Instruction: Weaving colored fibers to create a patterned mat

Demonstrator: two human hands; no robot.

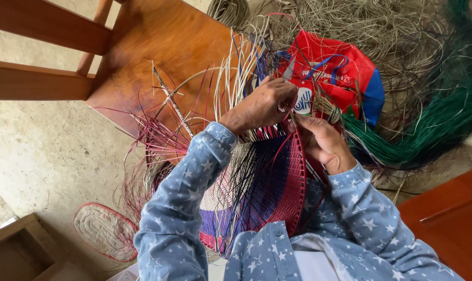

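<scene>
Basket (277, 182), half woven in red and dark blue strands, lies against the person's front, between both forearms, its red rim tilted up toward the hands and its loose pale and blue stakes (241, 67) fanning out toward the stool. Left hand (259, 106) sits at the upper edge of the weave, fingers curled and pinched on a few thin strands. Right hand (323, 143) lies just beside it on the rim, fingers bent around the red edge and gripping it; the thumb presses toward the left hand. Both sleeves are light blue with white stars. Wooden stool (158, 47) stands on the floor beyond the basket, its seat partly covered by the stakes. A red and blue bag (345, 73) lies right of the hands, touching a pile of green strands (439, 119). Grey strands (381, 26) are heaped behind the bag. A small flat woven oval (103, 229) with a red border lies on the floor at lower left, well apart from the hands.
</scene>
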